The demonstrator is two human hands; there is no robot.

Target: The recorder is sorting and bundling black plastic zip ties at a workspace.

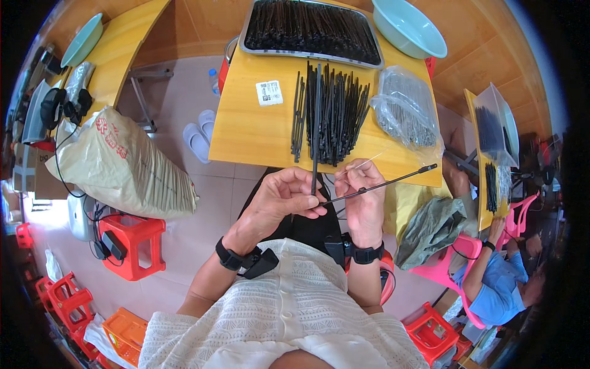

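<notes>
My left hand [294,195] is closed around the lower end of a slim black plastic rod [316,129], which points away over the table. A second black rod [399,179] runs from the left fingertips across my right hand [364,206] and out to the right. My right fingers pinch a thin pale wire [369,162]. Beyond the hands, a pile of similar black rods [335,114] lies on the yellow table [246,135]. To its right is a clear plastic bag [405,107] of thin wire-like pieces.
A metal tray [310,34] heaped with black rods sits at the table's far side, beside a light green basin [409,27]. A white label [269,93] lies left of the pile. Leftward stand a bulky sack [135,166] and red stool [132,246]. Another person [495,283] sits at right.
</notes>
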